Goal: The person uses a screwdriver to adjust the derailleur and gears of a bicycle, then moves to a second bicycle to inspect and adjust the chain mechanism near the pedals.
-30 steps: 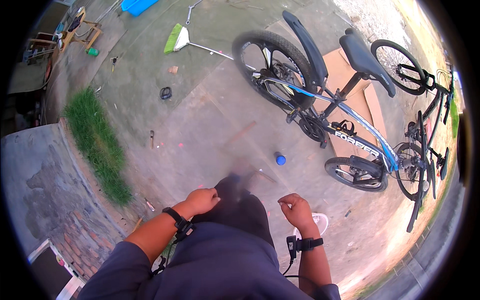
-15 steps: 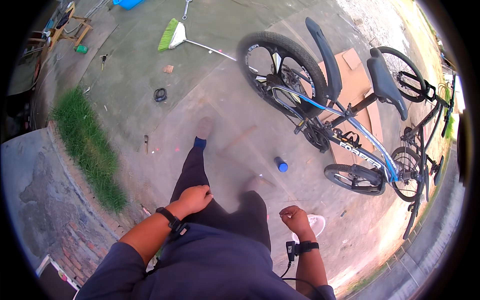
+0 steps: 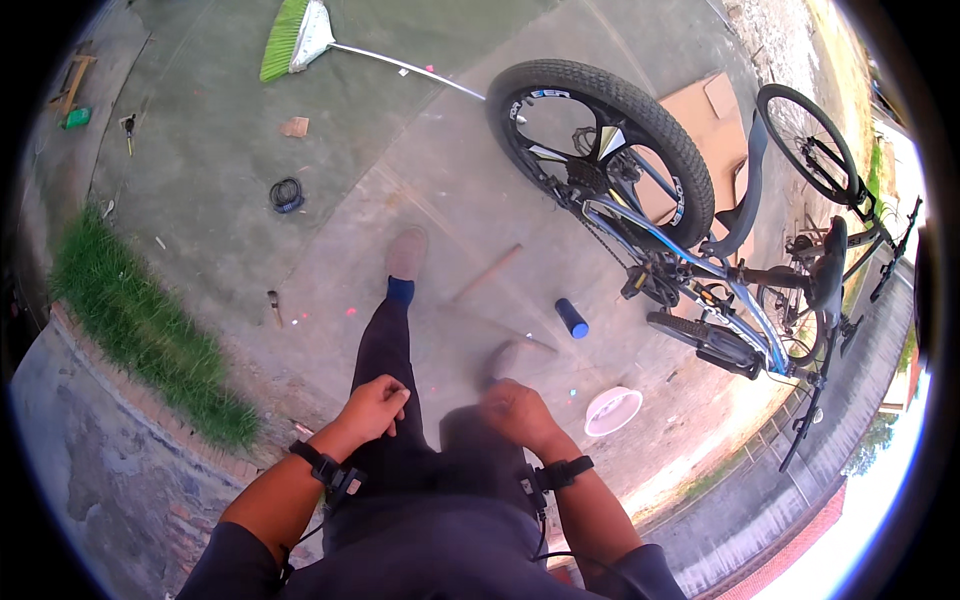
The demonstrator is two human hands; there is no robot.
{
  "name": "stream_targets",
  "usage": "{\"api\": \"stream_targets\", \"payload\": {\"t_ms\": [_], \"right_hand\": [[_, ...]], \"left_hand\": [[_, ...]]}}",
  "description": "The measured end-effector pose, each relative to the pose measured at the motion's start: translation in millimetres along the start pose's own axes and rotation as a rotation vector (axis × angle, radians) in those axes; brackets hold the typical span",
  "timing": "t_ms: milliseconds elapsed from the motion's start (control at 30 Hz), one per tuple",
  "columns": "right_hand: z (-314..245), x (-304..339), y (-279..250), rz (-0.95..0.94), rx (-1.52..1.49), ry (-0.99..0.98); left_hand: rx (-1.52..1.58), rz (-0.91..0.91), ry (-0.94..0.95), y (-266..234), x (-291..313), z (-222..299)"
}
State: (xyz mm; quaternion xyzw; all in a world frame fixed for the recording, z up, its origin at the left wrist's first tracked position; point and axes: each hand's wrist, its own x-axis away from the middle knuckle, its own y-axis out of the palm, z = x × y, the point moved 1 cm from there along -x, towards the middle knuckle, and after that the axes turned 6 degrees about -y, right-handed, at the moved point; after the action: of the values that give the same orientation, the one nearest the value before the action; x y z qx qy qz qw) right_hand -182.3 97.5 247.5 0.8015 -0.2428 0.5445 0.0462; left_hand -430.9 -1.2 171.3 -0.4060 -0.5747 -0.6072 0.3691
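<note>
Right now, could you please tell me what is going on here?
A person is on their feet outdoors, left shoe ahead of the right shoe. The left hand and right hand are over the legs, nothing visible in either. A blue cylinder and white basin are on the ground to the right, a bicycle farther out; a green-bristled broom lies ahead.

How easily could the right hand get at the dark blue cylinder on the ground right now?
Probably not without bending: the right hand appears well above the grey ground where the dark blue cylinder is. Nothing seems to block the way down, though.
</note>
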Motion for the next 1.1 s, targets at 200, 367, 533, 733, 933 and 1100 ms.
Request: {"api": "stream_targets", "payload": {"t_ms": [200, 367, 533, 733, 933, 1100], "right_hand": [[-28.5, -59.5, -9.4, -0.033, 0.019, -0.020], [-33.1, -70.5, -14.4, -0.060, 0.010, 0.121], [-51.4, -87.8, -25.0, -0.027, -0.037, 0.123], [-53.8, -106.9, -28.8, 0.047, -0.068, 0.076], [-58.1, -118.0, -34.0, 0.033, -0.095, 0.092], [-52.5, -107.3, -40.7, 0.016, -0.075, 0.035]], "left_hand": [[0.083, -0.063, -0.072, -49.0, -12.1, 24.0], [0.129, -0.094, -0.098, -53.0, -13.5, 27.2], [0.151, -0.112, -0.114, -63.5, -19.8, 38.8], [0.161, -0.140, -0.136, -80.2, -27.4, 53.1], [0.141, -0.138, -0.150, -91.2, -29.3, 65.6], [0.103, -0.117, -0.152, -77.5, -25.0, 67.0]]}}
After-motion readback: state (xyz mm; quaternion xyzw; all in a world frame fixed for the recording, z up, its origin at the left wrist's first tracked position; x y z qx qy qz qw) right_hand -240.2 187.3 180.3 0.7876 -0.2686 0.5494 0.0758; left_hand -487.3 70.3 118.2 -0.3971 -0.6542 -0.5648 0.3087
